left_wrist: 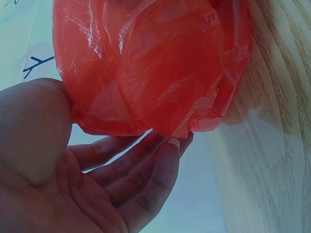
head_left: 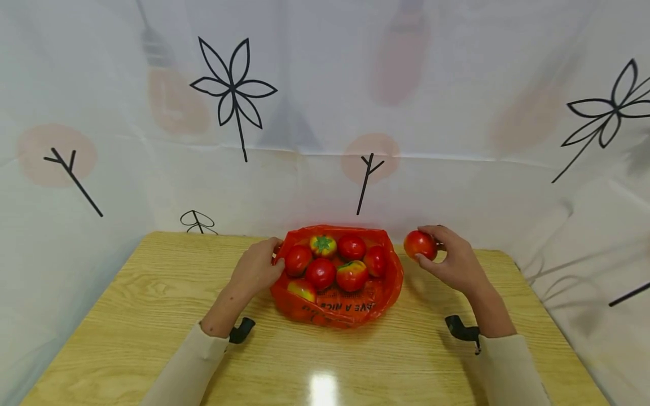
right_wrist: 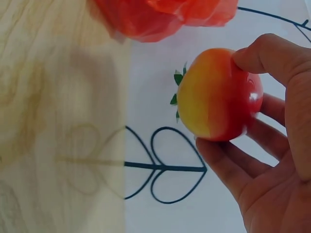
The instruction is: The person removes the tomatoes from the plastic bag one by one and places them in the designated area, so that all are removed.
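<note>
Nearest the front edge of the tabletop (head_left: pixel 284 366) come two pale sleeves (head_left: pixel 190 361), with a dark curved piece (head_left: pixel 461 329) beside each wrist. Past them, midway between the side edges and toward the far edge, sits a red plastic bag (head_left: pixel 330 318), its mouth facing up and spread wide, so that the seven tomatoes (head_left: pixel 320 274) in view inside lie in reach. The left hand (head_left: pixel 256 268) holds the bag's left rim, fingers bent and thumb set against the plastic, probably to steady the soft wall and stop it folding inward. Right of the bag, near the far edge and toward the far right corner, the right hand (head_left: pixel 454 256) grips a single red-and-yellow tomato (head_left: pixel 418 245). It lies between the thumb and the curled fingers, out at their tips and well apart from the palm, its green leaves (right_wrist: pixel 178 77) pointing away from the hand; that fingertip hold seems suited to a smooth, round thing. Behind everything hangs a white cloth (head_left: pixel 294 194) printed with plants.
</note>
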Action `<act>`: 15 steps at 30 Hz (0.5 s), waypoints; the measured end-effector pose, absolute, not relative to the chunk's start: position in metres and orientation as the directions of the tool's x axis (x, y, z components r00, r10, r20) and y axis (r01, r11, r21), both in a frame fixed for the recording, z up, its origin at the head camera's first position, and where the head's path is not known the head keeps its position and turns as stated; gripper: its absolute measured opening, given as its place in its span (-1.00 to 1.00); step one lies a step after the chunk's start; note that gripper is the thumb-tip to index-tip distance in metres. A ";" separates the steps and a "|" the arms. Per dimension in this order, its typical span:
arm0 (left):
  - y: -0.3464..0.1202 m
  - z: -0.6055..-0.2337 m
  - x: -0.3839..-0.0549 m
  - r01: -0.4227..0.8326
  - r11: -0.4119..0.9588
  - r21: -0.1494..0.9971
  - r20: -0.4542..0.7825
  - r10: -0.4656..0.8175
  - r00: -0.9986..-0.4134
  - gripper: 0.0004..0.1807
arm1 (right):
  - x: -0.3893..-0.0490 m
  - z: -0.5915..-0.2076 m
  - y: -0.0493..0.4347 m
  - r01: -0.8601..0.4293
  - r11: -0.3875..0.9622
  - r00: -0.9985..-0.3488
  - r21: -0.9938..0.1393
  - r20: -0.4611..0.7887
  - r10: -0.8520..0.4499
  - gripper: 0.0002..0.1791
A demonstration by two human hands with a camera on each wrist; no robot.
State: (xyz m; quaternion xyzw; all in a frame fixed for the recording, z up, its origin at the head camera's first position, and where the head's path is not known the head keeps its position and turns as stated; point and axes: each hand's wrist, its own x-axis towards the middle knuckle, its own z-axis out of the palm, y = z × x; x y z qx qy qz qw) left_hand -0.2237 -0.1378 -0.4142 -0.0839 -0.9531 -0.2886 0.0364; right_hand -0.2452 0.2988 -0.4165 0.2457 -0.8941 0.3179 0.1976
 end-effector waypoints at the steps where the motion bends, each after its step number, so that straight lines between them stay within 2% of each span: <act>1: -0.138 -0.414 -0.224 0.181 0.820 0.543 0.119 0.139 -0.983 -0.61 | -0.246 -0.418 0.299 -0.561 0.679 -0.804 -0.473 0.506 -0.311 -0.42; 15: -0.138 -0.412 -0.224 0.183 0.821 0.541 0.115 0.143 -0.983 -0.62 | -0.251 -0.434 0.304 -0.491 0.706 -0.851 -0.510 0.455 -0.262 -0.40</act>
